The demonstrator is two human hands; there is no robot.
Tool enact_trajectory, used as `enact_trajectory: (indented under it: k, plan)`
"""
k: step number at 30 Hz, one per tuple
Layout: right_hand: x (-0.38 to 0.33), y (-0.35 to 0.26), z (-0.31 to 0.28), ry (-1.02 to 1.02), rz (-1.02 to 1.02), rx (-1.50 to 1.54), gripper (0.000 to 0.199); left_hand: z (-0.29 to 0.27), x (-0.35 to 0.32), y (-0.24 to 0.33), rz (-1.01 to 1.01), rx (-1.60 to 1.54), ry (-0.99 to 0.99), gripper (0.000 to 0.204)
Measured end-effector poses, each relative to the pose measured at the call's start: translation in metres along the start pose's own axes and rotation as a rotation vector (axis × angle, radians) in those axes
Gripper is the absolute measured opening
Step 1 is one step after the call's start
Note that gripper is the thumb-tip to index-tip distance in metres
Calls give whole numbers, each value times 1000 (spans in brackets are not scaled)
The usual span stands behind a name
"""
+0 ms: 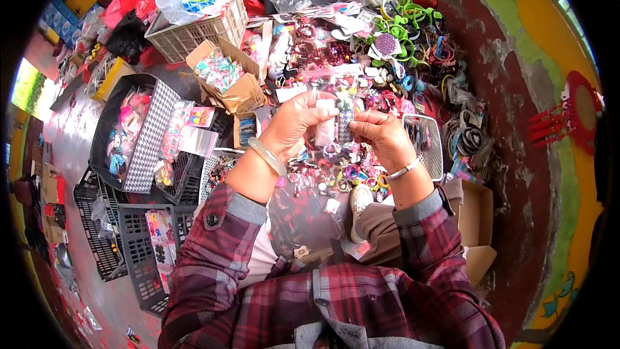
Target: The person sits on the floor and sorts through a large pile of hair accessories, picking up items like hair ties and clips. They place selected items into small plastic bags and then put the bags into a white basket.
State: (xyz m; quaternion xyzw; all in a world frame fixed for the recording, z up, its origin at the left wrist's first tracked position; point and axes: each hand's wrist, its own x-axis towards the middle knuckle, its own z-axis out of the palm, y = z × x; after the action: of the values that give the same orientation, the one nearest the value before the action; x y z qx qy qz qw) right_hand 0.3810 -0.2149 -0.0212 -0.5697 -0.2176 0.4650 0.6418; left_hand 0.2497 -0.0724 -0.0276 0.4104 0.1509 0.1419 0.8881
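Observation:
Both my hands are raised over a heap of small accessories, with their fingers pinched. Between them is a small clear packet point(345, 118) with a dark, patterned strip inside. My left hand point(294, 121), wearing a pale bangle, grips the packet's left side near its top. On its right edge, thumb and fingertips of my right hand point(386, 137) are closed. What exactly the packet contains is too small to make out. Just beyond the hands lies a clear plastic bag point(332, 72) with a pinkish top edge. Hair ties and trinkets point(352, 173) spread below the hands.
Left of me stand an open cardboard box point(248, 98) of small packets, a houndstooth-patterned fabric bin point(143, 139) and black plastic crates point(139, 245). A beige crate point(226, 26) is farther back. White baskets point(438, 155) flank the heap. Green headband-like loops point(405, 26) lie at the far right, before the wall.

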Motion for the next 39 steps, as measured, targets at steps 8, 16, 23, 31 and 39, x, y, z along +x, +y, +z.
enact_trajectory:
  k: [8,16,23,31,39]
  plan:
    - [2,1,-4,-48,-59,-25,11,-1,1,2,1,-95,29,21]
    - [0,1,7,-93,106,-37,15,-1,-2,6,57,-265,47,14]
    - [5,2,1,-205,123,-101,16,-4,4,0,99,-211,104,16]
    - [4,4,12,40,-107,-18,25,-1,3,-6,25,64,51,21]
    - [4,1,3,11,-111,140,21,13,-3,-4,6,95,-66,30]
